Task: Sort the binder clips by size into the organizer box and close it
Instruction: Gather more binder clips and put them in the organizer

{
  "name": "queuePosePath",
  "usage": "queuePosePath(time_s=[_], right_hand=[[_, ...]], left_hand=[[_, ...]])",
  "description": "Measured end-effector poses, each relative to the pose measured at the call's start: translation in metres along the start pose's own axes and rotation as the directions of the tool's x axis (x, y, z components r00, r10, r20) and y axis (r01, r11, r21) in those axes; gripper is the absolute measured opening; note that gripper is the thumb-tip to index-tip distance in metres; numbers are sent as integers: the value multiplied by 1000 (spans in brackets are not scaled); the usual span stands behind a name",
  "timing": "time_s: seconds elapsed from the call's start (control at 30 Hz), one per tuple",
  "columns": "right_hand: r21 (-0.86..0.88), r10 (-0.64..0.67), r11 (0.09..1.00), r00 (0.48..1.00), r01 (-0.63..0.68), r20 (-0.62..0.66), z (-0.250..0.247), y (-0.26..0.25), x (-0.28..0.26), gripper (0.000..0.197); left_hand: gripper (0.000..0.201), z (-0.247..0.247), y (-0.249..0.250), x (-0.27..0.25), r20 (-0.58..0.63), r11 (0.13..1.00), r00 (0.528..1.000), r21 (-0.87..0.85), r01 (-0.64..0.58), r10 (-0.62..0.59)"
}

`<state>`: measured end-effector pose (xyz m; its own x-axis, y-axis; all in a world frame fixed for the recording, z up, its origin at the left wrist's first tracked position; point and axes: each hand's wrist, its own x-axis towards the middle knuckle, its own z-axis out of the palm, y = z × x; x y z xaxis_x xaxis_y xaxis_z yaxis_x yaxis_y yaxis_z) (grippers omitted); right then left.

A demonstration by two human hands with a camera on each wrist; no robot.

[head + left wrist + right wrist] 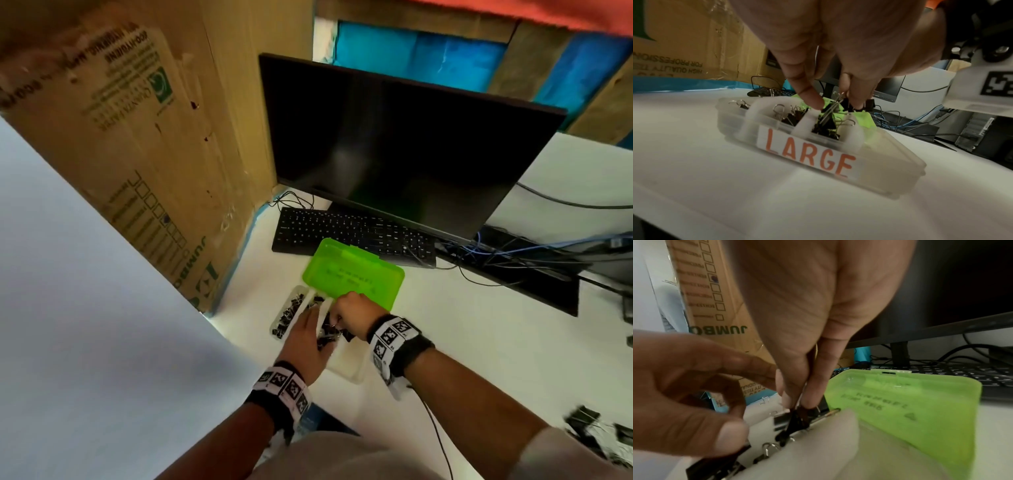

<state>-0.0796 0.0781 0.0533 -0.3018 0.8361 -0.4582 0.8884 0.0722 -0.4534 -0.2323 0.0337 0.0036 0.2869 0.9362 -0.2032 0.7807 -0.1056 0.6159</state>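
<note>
Right wrist: right hand fingers pinch binder clip over organizer box.

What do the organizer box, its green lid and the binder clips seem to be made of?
Organizer box: frosted translucent plastic, likely; clips show dimly through its walls.
Green lid: glossy translucent plastic, with moulded lettering.
Binder clips: black bodies, probably painted metal, with shiny silver wire handles.

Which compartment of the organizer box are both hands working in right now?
The rightmost filled compartment, next to the box's bare right part. The left hand and right hand meet over it; the two clip-filled compartments to its left are untouched.
</note>
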Motion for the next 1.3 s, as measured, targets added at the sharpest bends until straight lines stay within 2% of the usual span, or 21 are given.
queuePosePath(time_s=[0.1, 0.23, 0.3, 0.4, 0.43, 0.53, 0.63, 0.73, 0.83, 0.97, 1.07, 1.2, 1.3], right_hand=[[-10, -6, 1000, 999, 6, -44, 4, -3, 4, 22], [150, 59, 988, 988, -37, -143, 3, 7, 7, 22], [205, 96, 977, 974, -52, -207, 0, 13, 8, 27], [268, 117, 963, 952, -39, -283, -1, 17, 8, 30], [283, 117, 959, 950, -32, -291, -1, 18, 8, 30], [285, 98, 958, 962, -22, -256, 1, 20, 10, 30], [252, 91, 967, 970, -32, -227, 6, 21, 12, 31], [98, 70, 994, 968, -48, -241, 8, 22, 14, 30], [-35, 70, 996, 979, -78, -192, 11, 20, 14, 28], [66, 40, 997, 995, -34, -93, 18, 15, 15, 32], [99, -18, 995, 997, 25, -74, 19, 12, 16, 40], [124, -53, 990, 997, 60, -59, 15, 12, 17, 49], [92, -69, 993, 997, 73, -45, 15, 15, 15, 49]], left_hand=[[78, -1, 2, 1, 24, 999, 999, -25, -36, 36], [75, -7, 6, 1, 40, 991, 998, 119, -55, 50], [62, -7, 4, 3, 29, 984, 997, 160, -75, 72], [21, -1, -1, 6, 55, 990, 993, 97, -106, 101], [15, 0, -2, 7, 86, 991, 992, 88, -105, 98], [15, 1, -3, 10, 142, 994, 986, 64, -92, 82], [22, -1, -2, 7, 111, 992, 986, 27, -126, 122], [14, -4, -4, 3, 69, 982, 980, -15, -188, 189], [10, -7, -3, 1, 73, 976, 974, -28, -215, 216], [10, -7, -8, 5, 65, 981, 980, -65, -182, 186], [7, -5, -9, 6, 47, 985, 989, -107, -133, 139], [27, -6, -6, 5, 112, 990, 984, -49, -136, 141], [20, -2, -5, 7, 154, 986, 974, 7, -169, 166]])
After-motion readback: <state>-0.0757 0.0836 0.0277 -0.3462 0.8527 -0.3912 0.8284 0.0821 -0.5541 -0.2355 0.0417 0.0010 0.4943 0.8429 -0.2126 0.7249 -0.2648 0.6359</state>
